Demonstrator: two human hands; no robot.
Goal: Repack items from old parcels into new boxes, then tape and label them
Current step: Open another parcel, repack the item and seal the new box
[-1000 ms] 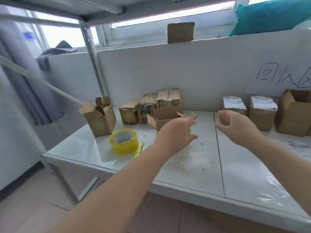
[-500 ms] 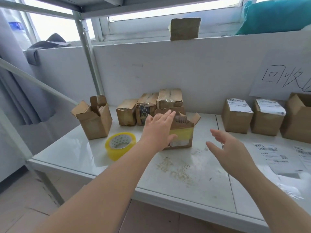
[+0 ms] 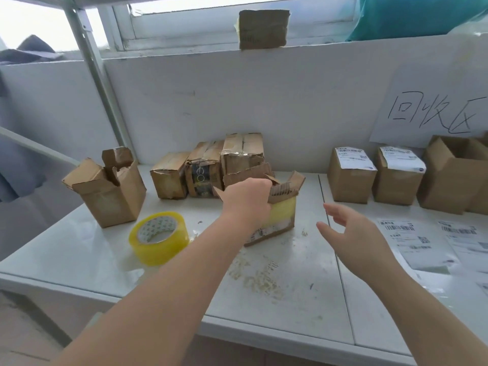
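Torn parcel in grip of left hand

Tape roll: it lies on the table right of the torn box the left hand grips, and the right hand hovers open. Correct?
No. The head view shows the tape roll left of the torn box, not right. The rest holds: the left hand grips that box, the right hand hovers open.

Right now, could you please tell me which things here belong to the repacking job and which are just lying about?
Job: torn parcel, gripped by left hand; tape roll; open box at left; old parcels; loose labels; labelled boxes.
Lying about: cardboard scrap; teal cloth; handwritten sign.
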